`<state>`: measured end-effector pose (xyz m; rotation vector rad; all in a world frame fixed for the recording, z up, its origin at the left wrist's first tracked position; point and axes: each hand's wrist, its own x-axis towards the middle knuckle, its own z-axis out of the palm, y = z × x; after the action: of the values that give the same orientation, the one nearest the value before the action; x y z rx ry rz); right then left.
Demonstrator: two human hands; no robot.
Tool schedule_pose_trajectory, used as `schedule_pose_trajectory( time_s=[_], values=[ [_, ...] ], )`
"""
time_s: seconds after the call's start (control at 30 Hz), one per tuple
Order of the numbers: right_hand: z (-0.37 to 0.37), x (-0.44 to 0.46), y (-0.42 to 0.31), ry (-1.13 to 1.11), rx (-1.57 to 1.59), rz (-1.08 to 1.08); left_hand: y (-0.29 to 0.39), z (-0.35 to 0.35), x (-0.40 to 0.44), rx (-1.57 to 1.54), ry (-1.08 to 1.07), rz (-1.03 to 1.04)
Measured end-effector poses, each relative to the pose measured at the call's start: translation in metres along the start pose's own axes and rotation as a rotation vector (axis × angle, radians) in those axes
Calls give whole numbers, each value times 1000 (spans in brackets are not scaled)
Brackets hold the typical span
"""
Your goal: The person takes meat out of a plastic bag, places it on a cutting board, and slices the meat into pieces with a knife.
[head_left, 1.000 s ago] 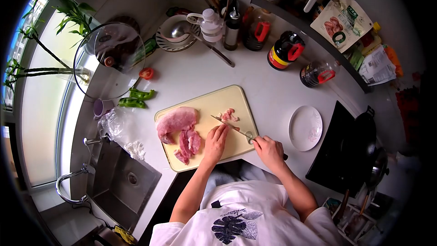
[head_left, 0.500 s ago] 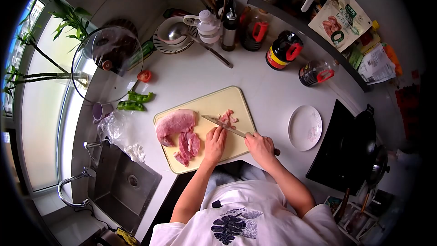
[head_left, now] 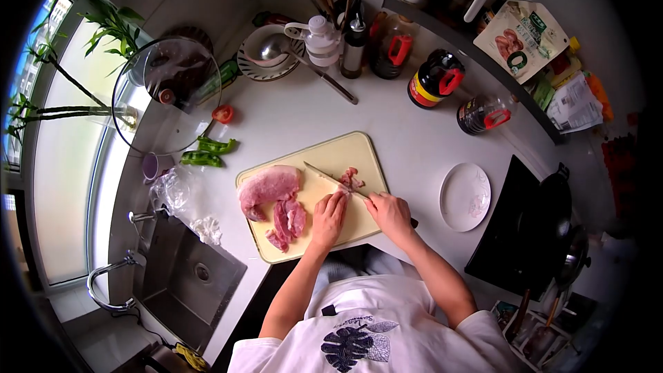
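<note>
A cream cutting board point(head_left: 338, 148) lies at a slant on the counter. My right hand point(head_left: 390, 214) is closed round the handle of a kitchen knife point(head_left: 320, 172), whose blade points to the upper left across the board. Beside the blade, my left hand point(head_left: 329, 217) presses with its fingers together on a piece of meat, mostly hidden under the fingertips. Small cut bits of meat point(head_left: 353, 178) lie just beyond the knife. On the board's left side rest a large pink slab of meat point(head_left: 269, 185) and a smaller, darker red cut point(head_left: 290, 218).
Green pepper pieces point(head_left: 207, 152), a tomato piece point(head_left: 222, 114) and a plastic bag point(head_left: 176, 190) lie left, near the sink point(head_left: 190, 283). A white plate point(head_left: 465, 197) sits right, before the black stove point(head_left: 514, 228). Sauce bottles point(head_left: 435, 79) and a ladle point(head_left: 328, 83) are behind.
The right hand has moved a little up and left with the knife, and the blade has slid forward past the left fingertips. The left hand stays nearly in place. The whole view has shifted slightly.
</note>
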<state>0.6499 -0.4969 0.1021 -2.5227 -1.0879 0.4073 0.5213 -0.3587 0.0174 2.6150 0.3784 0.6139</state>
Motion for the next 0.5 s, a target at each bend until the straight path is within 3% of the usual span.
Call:
schedule_pose_trajectory(
  time_s=[0.1, 0.27, 0.5],
  values=[
    [-11, -1, -2, 75, 71, 17, 0, 0, -1, 9, -12, 3],
    [-54, -48, 0, -82, -81, 89, -1, 2, -3, 7, -10, -12],
    [-34, -50, -5, -116, -114, 120, -3, 5, -6, 32, -28, -19]
  ],
)
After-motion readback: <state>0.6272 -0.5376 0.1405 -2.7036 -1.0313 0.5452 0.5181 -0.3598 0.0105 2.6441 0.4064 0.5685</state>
